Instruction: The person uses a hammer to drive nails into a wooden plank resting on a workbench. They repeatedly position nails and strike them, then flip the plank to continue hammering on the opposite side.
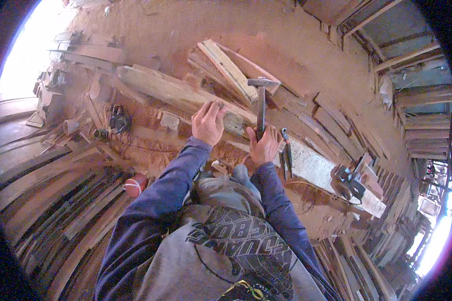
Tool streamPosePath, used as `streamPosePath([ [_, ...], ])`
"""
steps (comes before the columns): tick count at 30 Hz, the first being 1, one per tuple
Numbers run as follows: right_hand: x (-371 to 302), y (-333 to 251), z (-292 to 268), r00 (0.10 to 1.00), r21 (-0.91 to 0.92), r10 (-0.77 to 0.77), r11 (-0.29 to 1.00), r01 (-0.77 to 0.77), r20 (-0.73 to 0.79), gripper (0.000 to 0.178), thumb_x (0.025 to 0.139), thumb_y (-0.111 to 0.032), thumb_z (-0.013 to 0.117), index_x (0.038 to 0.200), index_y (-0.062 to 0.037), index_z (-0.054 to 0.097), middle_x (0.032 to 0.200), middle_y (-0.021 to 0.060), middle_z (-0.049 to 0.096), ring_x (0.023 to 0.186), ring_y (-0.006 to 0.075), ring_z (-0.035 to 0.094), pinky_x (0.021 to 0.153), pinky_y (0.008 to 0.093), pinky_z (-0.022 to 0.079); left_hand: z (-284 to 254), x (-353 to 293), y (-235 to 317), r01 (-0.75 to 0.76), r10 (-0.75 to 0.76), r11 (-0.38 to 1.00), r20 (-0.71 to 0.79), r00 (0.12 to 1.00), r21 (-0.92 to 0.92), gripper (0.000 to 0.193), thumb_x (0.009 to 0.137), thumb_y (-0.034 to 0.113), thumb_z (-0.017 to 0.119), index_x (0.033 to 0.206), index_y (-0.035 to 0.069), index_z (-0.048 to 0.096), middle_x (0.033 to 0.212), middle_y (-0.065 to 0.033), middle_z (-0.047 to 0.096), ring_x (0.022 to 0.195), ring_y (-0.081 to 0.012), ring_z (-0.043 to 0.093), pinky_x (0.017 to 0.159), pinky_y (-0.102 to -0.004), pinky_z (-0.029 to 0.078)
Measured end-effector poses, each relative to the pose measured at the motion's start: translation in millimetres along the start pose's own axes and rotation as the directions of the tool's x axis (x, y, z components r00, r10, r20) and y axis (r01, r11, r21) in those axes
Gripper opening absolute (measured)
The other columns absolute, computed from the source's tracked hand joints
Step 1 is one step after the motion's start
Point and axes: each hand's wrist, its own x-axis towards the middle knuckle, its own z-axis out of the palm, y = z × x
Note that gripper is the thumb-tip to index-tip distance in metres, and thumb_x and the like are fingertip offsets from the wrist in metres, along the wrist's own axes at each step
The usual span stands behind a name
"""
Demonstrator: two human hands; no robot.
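Observation:
My right hand (264, 145) is wrapped round the handle of a hammer (260, 105), whose metal head points away from me above the wood. On a long, weathered wooden beam (160, 85) rests my left hand (207, 124), its fingers curled and pressed together near the beam's edge. Whatever those fingertips may pinch is too small to make out. Just right of my right hand lies a pair of pincers (287, 153) with dark handles, by a pale, whitish board (314, 163).
Beyond the beam lie loose planks (231, 67) on reddish, dusty ground. A power tool (349, 183) sits on the pale board at right, and a dark tool (119, 119) stands at left. Stacked timber strips (60, 220) fill the lower left, near a red round container (134, 185).

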Motion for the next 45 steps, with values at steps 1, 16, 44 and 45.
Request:
streamPosePath([
  [1, -1, -1, 0, 1.0, -0.013, 0.002, 1.0, -0.001, 0.006, 0.039, 0.086, -0.048, 0.065, 0.089, -0.009, 0.059, 0.088, 0.0097, 0.058, 0.094, 0.0302, 0.056, 0.09, 0.0425, 0.035, 2, -1, 0, 0.03, -0.03, 0.999, 0.006, 1.0, -0.015, 0.012, 0.089, 0.015, 0.061, 0.088, 0.003, 0.06, 0.083, -0.015, 0.061, 0.073, -0.0374, 0.061, 0.061, -0.0449, 0.049],
  [16, 10, 1, -1, 0.994, -0.027, 0.067, 0.998, -0.065, 0.092, 0.043, 0.085, -0.05, 0.065, 0.088, -0.0079, 0.058, 0.085, 0.01, 0.057, 0.091, 0.031, 0.055, 0.092, 0.045, 0.036, 17, 41, -2, 0.462, -0.463, 0.886, -0.052, 0.885, -0.033, 0.03, 0.097, 0.023, 0.052, 0.076, 0.002, 0.057, 0.068, -0.0127, 0.059, 0.066, -0.033, 0.059, 0.063, -0.042, 0.044],
  [44, 0, -4, -5, 0.996, 0.047, 0.075, 0.996, -0.077, 0.046, 0.041, 0.079, -0.044, 0.074, 0.084, -0.0078, 0.056, 0.086, 0.0103, 0.055, 0.091, 0.0323, 0.054, 0.089, 0.0438, 0.036, -28, 46, -14, 0.255, -0.102, 0.903, 0.402, 0.91, -0.347, 0.01, 0.089, -0.001, 0.06, 0.096, 0.0, 0.067, 0.09, -0.0105, 0.071, 0.081, -0.0211, 0.07, 0.072, -0.0306, 0.054],
  [45, 1, -6, -11, 0.996, 0.062, 0.07, 0.995, -0.073, 0.055, 0.042, 0.078, -0.044, 0.074, 0.084, -0.0075, 0.055, 0.087, 0.0108, 0.054, 0.091, 0.0326, 0.054, 0.089, 0.044, 0.036, -26, 47, -15, 0.286, -0.095, 0.872, 0.436, 0.895, -0.396, 0.01, 0.088, -0.001, 0.06, 0.095, 0.001, 0.067, 0.091, -0.0107, 0.071, 0.082, -0.0219, 0.07, 0.072, -0.0311, 0.054],
])
